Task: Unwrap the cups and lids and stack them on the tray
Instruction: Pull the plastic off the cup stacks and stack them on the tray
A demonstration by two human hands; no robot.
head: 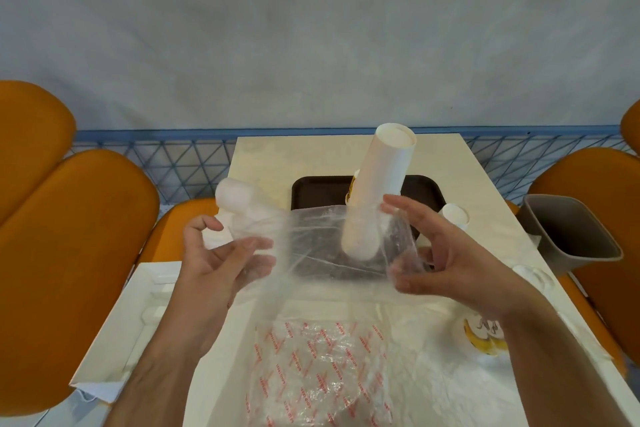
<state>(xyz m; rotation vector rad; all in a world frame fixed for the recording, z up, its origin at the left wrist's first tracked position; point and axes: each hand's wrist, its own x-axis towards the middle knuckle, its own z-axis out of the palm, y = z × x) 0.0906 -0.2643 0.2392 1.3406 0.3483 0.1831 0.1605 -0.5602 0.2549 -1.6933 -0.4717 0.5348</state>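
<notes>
A tall stack of white paper cups (pixel 382 180) stands upside down on the dark brown tray (pixel 313 189) at the table's middle. A clear plastic wrapper (pixel 332 246) is stretched in the air in front of the stack, between my hands. My left hand (pixel 214 260) holds its left edge with the fingers partly inside the film. My right hand (pixel 446 253) pinches its right edge. A wrapped sleeve of white lids (pixel 235 199) lies left of the tray. Another wrapped white sleeve (pixel 455 215) lies right of it.
A plastic bag with red print (pixel 318 367) lies at the table's near edge. A cup with a yellow banana print (pixel 485 336) sits under my right forearm. A grey bin (pixel 571 229) stands right of the table, a white box (pixel 138 315) left. Orange chairs (pixel 69 225) flank both sides.
</notes>
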